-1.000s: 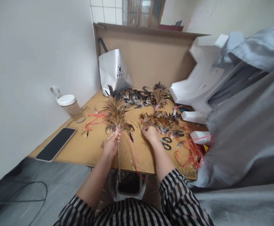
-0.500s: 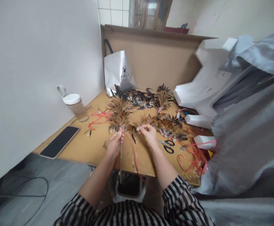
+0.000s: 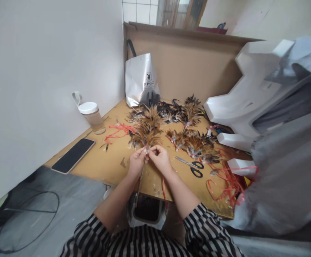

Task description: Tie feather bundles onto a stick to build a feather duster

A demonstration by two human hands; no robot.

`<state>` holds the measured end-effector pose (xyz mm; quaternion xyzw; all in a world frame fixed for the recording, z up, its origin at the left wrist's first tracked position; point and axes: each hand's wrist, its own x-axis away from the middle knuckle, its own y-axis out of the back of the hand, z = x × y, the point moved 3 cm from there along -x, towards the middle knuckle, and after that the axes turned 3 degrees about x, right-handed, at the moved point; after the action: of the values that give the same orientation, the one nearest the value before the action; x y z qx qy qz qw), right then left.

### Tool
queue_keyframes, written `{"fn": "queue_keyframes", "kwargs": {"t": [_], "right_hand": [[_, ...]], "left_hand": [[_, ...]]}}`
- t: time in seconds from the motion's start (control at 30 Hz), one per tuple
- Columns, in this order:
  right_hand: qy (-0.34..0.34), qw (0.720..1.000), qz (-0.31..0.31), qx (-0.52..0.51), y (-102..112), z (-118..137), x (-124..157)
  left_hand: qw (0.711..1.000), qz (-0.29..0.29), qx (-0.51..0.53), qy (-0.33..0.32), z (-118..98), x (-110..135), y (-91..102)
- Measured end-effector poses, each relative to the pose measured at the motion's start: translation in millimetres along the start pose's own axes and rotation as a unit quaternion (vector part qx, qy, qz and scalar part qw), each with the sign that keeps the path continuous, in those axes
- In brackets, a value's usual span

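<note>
A brown-feathered duster point(image 3: 148, 125) on a thin stick point(image 3: 139, 187) points away from me over the table. My left hand point(image 3: 136, 163) is closed round the stick, just below the lowest feathers. Against it, at the base of the plumage, my right hand point(image 3: 160, 159) pinches a feather, mostly covered by the fingers. A red plastic ribbon point(image 3: 163, 189) hangs from there over the table's front edge. To the right lies a pile of brown feathers point(image 3: 193, 142), with black-handled scissors point(image 3: 191, 165) in front of it.
Red ribbons point(image 3: 225, 187) tangle at the right edge beside white foam point(image 3: 225, 96). At left are a phone point(image 3: 73, 155) and a lidded cup point(image 3: 92, 116). A silver bag point(image 3: 139, 80), dark feathers point(image 3: 168, 110) and a cardboard wall point(image 3: 193, 64) stand behind. A bin point(image 3: 147, 210) sits below.
My right hand has moved left from the feather pile to the duster's base and now meets my left hand. The view has shifted slightly left.
</note>
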<state>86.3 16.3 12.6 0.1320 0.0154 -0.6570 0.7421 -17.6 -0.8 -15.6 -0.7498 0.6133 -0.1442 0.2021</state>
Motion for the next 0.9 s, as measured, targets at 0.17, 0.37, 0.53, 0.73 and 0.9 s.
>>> {"fn": "queue_keyframes", "kwargs": {"t": [0.17,0.37,0.53,0.73,0.9], "right_hand": [[-0.005,1.0,0.001,0.006,-1,-3,-1],[-0.039,0.996,0.023,-0.079,-2,-7,-7],[-0.089,0.981,0.044,-0.164,1,-11,-11],[-0.069,0.99,0.016,-0.121,5,-11,-11],[-0.071,0.992,0.024,-0.102,5,-11,-10]], "left_hand": [[0.999,0.015,-0.042,-0.026,-1,4,-2.7],[0.998,0.023,-0.051,-0.037,-4,8,-5.0],[0.999,0.019,-0.043,-0.008,1,5,-1.8],[0.999,0.011,-0.041,0.0,4,7,-1.4],[0.998,0.02,-0.059,-0.015,2,9,-4.2]]}}
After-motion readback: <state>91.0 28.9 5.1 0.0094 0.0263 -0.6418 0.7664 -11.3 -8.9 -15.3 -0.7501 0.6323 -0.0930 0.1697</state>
